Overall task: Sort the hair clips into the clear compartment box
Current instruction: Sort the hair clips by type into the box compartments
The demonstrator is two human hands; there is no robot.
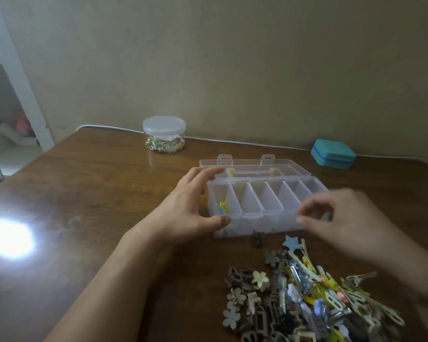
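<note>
The clear compartment box (269, 218) stands open mid-table, its lid (255, 165) laid back behind it. Yellow and blue clips (222, 206) lie in its leftmost compartment; the compartments beside it look empty. My left hand (190, 208) grips the box's left end, thumb on the front corner and fingers over the back edge. My right hand (351, 223) hovers, blurred, over the box's right end with fingertips pinched together; whether they hold a clip I cannot tell. A large pile of hair clips (307, 299) lies in front of the box, with a blue star clip (292, 243) at its top.
A small brown claw clip (258, 239) lies alone against the box's front wall. A round clear jar (164, 134) of trinkets stands at the back, a teal case (333, 153) at the back right. A bright light glare (9, 236) marks the wooden table (97, 193) at left.
</note>
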